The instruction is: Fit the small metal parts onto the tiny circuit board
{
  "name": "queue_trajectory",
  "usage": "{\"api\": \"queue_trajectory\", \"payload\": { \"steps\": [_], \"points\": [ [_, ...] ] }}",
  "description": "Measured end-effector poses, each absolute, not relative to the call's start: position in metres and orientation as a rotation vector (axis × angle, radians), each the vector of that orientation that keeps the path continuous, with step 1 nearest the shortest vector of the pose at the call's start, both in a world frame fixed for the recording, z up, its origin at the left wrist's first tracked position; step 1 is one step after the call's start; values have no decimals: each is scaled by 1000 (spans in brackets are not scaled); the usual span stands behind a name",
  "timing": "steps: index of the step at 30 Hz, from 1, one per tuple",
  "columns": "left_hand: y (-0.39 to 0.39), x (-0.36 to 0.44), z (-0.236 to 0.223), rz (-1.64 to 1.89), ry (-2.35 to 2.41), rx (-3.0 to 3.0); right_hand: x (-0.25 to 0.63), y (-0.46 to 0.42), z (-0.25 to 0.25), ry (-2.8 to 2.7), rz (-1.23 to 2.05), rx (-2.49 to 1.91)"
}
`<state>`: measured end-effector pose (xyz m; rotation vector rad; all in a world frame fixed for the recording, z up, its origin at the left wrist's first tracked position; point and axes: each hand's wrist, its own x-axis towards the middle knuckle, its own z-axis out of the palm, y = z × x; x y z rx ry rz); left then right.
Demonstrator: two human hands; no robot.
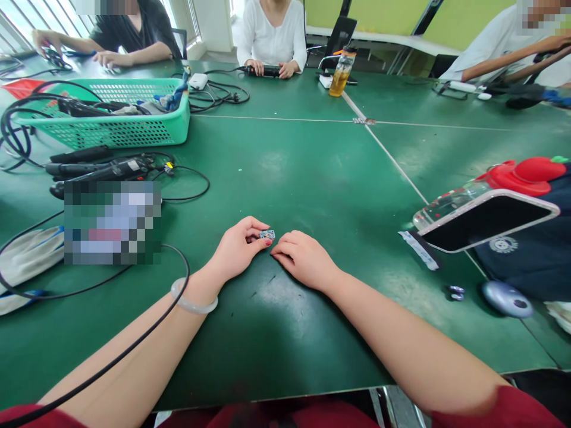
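Observation:
Between the thumb and fingers of my left hand (238,249) is a small blue circuit board (267,235), held just above the green table (276,333). My right hand (307,258) rests close beside it, thumb and fingers curled together. Its fingertips come near the board's right edge; whether they grip anything is hidden. A pale bangle (196,304) circles my left wrist, and a black cable (134,348) runs across that forearm.
A green basket (134,131) of tools and cables, black handheld devices (102,169) and gloves (33,258) lie left. Right are a phone (491,220) propped on a red-lidded bottle (521,175) and a mouse (507,298). A drink bottle (342,74) stands far back. Several people sit around.

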<state>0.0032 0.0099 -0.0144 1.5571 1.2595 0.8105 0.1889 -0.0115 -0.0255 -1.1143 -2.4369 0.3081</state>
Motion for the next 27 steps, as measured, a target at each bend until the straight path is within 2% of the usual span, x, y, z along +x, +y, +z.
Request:
{"api": "queue_trajectory", "payload": {
  "steps": [8, 19, 27],
  "points": [
    [7, 3, -8, 803, 1244, 1556, 192, -15, -22, -2101, 125, -1096],
    [5, 2, -5, 751, 1264, 1613, 193, -15, -25, -2168, 34, -1146],
    [6, 0, -6, 772, 1153, 1576, 192, -17, -22, -2054, 201, -1141]
  ]
}}
